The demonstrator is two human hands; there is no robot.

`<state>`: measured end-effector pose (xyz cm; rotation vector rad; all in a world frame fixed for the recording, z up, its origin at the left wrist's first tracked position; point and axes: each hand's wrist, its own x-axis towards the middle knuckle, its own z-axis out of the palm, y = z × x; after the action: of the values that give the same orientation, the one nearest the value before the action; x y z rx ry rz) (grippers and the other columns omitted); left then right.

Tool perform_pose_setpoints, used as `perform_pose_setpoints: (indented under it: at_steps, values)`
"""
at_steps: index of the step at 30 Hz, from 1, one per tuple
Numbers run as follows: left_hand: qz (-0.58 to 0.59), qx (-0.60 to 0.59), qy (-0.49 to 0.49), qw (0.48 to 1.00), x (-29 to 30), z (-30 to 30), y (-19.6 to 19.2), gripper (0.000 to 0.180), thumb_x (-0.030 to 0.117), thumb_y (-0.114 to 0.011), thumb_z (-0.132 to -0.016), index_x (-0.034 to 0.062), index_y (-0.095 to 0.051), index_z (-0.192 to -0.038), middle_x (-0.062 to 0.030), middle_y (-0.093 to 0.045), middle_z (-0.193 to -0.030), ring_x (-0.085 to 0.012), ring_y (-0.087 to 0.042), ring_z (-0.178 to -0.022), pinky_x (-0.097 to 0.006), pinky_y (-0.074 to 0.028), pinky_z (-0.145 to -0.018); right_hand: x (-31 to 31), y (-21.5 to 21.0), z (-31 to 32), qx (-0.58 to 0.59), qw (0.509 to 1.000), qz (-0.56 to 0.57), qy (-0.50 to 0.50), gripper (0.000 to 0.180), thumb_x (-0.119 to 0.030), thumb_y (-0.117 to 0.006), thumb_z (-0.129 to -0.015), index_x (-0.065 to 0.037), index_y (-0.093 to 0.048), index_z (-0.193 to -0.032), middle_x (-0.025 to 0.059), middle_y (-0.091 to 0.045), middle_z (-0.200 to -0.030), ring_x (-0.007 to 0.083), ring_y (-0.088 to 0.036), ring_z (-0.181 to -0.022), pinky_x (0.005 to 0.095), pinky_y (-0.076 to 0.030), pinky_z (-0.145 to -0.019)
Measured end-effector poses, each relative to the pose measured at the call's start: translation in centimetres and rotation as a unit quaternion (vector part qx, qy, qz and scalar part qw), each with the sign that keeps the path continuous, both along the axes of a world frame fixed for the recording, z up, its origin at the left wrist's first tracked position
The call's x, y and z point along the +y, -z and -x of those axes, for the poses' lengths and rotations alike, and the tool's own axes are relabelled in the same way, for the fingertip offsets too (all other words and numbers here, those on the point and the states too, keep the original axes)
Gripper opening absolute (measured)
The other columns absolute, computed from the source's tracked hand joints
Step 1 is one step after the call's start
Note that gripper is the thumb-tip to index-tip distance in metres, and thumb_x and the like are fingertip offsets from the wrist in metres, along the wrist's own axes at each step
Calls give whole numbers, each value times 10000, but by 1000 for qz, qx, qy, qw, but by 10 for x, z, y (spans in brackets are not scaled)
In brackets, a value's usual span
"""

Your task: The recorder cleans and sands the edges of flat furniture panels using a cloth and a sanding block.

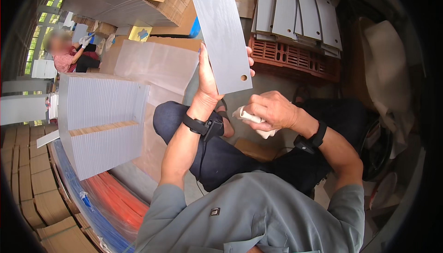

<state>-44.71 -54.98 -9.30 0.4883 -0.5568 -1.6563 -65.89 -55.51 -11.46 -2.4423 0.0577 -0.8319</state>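
My left hand point(208, 75) grips a long grey panel point(221, 33) near its lower end and holds it up tilted in front of me. One round hole shows near each end of the panel. The thumb lies along its left edge, and fingertips show at its right edge. Close by on the right, my right hand point(272, 110) is closed round a crumpled white cloth point(249, 117), apart from the panel. Beyond the hands, several similar grey panels point(295, 15) rest on a reddish-brown plastic crate point(295, 59).
To the left stand tall stacks of grey panels point(104, 105) beside a translucent sheet point(157, 63). Bundled wooden pieces point(44, 183) fill the lower left, near red plastic wrapping point(117, 197). A co-worker point(69, 54) wearing gloves sits at the far left. Draped pale cloth point(387, 68) hangs at right.
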Motion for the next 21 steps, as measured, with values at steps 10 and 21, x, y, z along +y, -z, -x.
perform_pose_setpoints:
  at_steps: [10,21]
  values:
    - [15,-56,35,998,-11,36,-2,747,691,-244,-1033,106,-472,-1438,-114,-628,-1260,-262,-663,-1100,-450,-596,-896,-101,-84,-33,-342,863,-91,360,413,-180,-772,-940,-32,-550,-1256,32,-585,-1051,125,-569,-915,284,-499,-833]
    - [54,13,-178,982,-32,-13,-37,783,671,-227,-1031,23,-515,-1363,-218,-601,-1231,-350,-635,-1003,-502,-557,-854,-18,11,-21,153,987,-33,45,324,-79,-738,-776,-114,-630,-1080,90,-534,-997,306,-575,-900,429,-458,-808]
